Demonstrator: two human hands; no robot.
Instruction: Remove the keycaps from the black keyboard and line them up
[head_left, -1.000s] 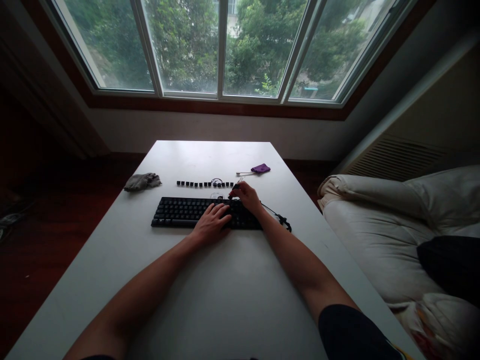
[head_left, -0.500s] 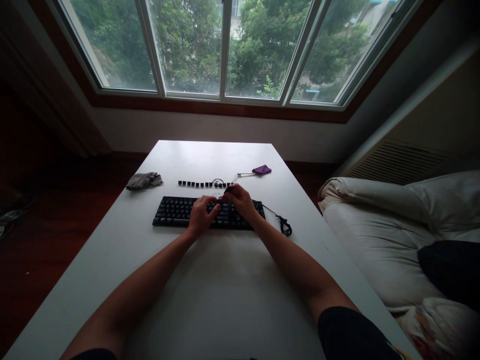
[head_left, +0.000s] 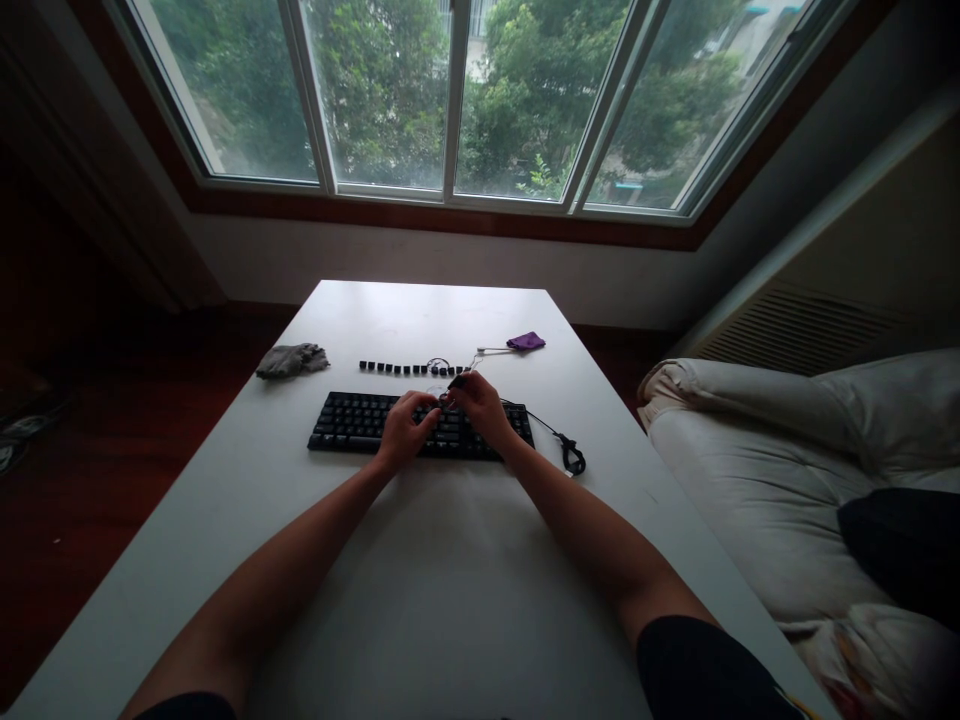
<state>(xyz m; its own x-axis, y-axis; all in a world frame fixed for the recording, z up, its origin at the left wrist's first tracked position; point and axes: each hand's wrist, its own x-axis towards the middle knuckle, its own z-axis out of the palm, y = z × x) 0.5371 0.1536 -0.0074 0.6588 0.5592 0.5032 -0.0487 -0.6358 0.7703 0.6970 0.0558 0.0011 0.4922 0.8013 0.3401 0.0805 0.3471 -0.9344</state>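
Observation:
A black full-size keyboard (head_left: 349, 422) lies across the table in front of me. Over its middle, my left hand (head_left: 405, 430) has thumb and index finger curled towards each other; what lies between their tips is too small to make out. My right hand (head_left: 486, 410) is pinched on a small dark tool with thin wire, which looks like a keycap puller (head_left: 455, 382). Its lower end meets the left fingertips above the upper keys. Just behind the keyboard runs a row of several loose black keycaps (head_left: 397, 369). My hands hide part of the keys.
On the white table (head_left: 450, 570) lie a crumpled grey cloth (head_left: 292, 361) at left and a purple pouch (head_left: 526, 342) at back right. A bundled black cable (head_left: 571, 457) rests right of the keyboard. Beyond the right table edge stands a pale sofa (head_left: 720, 480).
The whole view has shifted slightly. Both hands stay over the same part of the keyboard, with the right fingers and the dark tool turned only a little.

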